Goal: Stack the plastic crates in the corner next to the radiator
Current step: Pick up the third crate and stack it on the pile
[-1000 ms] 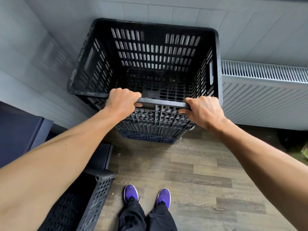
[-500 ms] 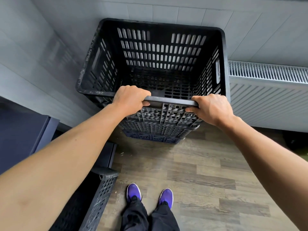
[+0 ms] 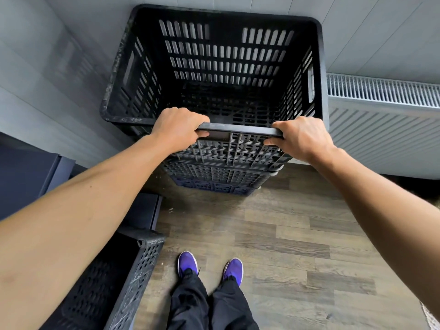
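Fingers (image 3: 202, 134) of both hands curled tight around top crate's (image 3: 223, 55) near rim.

Black crates: three stacked (image 3: 223, 144), one apart (image 3: 133, 277). Hands: two (image 3: 177, 129) (image 3: 302, 136). Radiator: one (image 3: 381, 120). Shoes: two (image 3: 188, 263).

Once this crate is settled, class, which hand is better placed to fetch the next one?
Left. The spare crate lies on the floor beside the left arm; the right hand is over by the radiator.

Matt, scuffed black plastic crate (image 3: 223, 67) — wood-look floor (image 3: 297, 234), perhaps laminate — ribbed radiator (image 3: 381, 115).
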`<control>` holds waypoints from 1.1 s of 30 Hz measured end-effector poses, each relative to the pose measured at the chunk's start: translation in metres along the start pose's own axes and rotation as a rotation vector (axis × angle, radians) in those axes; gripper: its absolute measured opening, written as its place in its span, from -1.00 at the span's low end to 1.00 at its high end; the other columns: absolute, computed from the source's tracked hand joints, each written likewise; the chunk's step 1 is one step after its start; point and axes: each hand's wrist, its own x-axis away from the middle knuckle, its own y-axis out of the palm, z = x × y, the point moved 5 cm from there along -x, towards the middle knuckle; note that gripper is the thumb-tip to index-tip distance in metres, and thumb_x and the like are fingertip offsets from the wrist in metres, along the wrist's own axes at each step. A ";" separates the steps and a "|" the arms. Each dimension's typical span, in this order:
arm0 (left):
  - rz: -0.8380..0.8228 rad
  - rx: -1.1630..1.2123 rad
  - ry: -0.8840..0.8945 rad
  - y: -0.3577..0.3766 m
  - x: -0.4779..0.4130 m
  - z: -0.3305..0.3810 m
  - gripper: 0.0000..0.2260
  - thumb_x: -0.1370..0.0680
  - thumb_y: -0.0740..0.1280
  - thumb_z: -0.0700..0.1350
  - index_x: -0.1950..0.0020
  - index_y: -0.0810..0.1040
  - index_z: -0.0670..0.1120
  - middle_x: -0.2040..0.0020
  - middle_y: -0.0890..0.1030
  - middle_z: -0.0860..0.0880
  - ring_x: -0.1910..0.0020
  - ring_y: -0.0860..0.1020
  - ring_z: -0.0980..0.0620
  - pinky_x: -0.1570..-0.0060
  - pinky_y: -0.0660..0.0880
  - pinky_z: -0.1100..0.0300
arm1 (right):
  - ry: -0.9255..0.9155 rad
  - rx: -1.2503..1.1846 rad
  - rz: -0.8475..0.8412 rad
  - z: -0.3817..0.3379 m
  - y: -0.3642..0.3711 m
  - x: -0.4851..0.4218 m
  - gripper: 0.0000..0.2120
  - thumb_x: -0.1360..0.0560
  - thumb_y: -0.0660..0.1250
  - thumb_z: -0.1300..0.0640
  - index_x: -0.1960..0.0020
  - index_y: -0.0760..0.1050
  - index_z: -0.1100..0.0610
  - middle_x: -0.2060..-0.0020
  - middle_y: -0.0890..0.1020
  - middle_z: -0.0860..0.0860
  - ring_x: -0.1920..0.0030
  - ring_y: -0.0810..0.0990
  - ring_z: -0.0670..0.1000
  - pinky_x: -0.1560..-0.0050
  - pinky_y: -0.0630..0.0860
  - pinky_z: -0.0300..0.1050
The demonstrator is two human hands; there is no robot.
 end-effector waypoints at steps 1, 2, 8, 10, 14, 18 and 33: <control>-0.004 -0.002 0.009 0.000 0.001 0.000 -0.86 -0.61 0.26 0.08 0.07 0.52 0.06 0.44 0.40 0.09 0.38 0.47 -0.07 0.35 0.37 0.13 | 0.007 0.008 0.009 -0.003 0.001 0.001 -0.62 -0.51 0.24 -0.31 0.04 0.52 0.00 0.37 0.53 0.00 0.23 0.63 0.18 0.31 0.39 -0.07; -0.009 0.003 0.020 -0.001 0.002 0.000 -0.86 -0.61 0.26 0.08 0.06 0.52 0.06 0.44 0.41 0.09 0.39 0.48 -0.06 0.34 0.40 0.11 | 0.015 0.014 0.018 -0.004 0.001 0.003 -0.62 -0.51 0.25 -0.30 0.03 0.53 0.01 0.34 0.58 0.03 0.20 0.64 0.19 0.30 0.36 -0.07; -0.057 0.023 0.029 -0.004 0.004 -0.005 -0.85 -0.60 0.28 0.07 0.08 0.55 0.04 0.48 0.42 0.08 0.43 0.46 -0.02 0.32 0.49 0.07 | 0.029 -0.029 -0.003 -0.012 -0.002 0.004 -0.62 -0.51 0.25 -0.29 0.04 0.52 0.03 0.37 0.51 -0.02 0.25 0.62 0.15 0.28 0.44 -0.07; -0.062 0.006 0.027 -0.004 0.006 -0.010 -0.84 -0.60 0.27 0.10 0.04 0.57 0.06 0.50 0.41 0.08 0.44 0.47 -0.02 0.38 0.42 0.13 | 0.022 -0.042 -0.006 -0.018 0.001 0.006 -0.61 -0.51 0.24 -0.29 0.05 0.52 0.03 0.38 0.51 -0.03 0.29 0.61 0.13 0.27 0.50 -0.05; -0.061 0.000 0.018 -0.002 0.009 -0.011 -0.82 -0.60 0.27 0.12 -0.02 0.59 0.07 0.50 0.38 0.11 0.44 0.46 -0.02 0.41 0.34 0.17 | 0.022 -0.049 0.007 -0.020 0.002 0.008 -0.62 -0.52 0.24 -0.30 0.06 0.52 0.02 0.39 0.51 -0.04 0.30 0.61 0.13 0.28 0.50 -0.06; -0.076 0.009 0.014 -0.002 0.008 -0.010 -0.82 -0.60 0.27 0.12 0.01 0.58 0.05 0.50 0.40 0.09 0.44 0.47 -0.02 0.40 0.36 0.16 | 0.014 -0.054 0.003 -0.020 0.001 0.008 -0.63 -0.52 0.25 -0.28 0.06 0.53 0.02 0.39 0.51 -0.04 0.31 0.60 0.13 0.30 0.44 -0.08; -0.086 0.043 -0.041 0.003 0.004 -0.014 -0.83 -0.59 0.29 0.10 -0.03 0.61 0.07 0.46 0.43 0.11 0.33 0.52 -0.05 0.26 0.44 0.10 | 0.000 -0.048 -0.020 -0.019 0.002 0.006 -0.62 -0.52 0.24 -0.27 0.07 0.52 0.05 0.37 0.51 -0.01 0.26 0.60 0.17 0.30 0.38 -0.07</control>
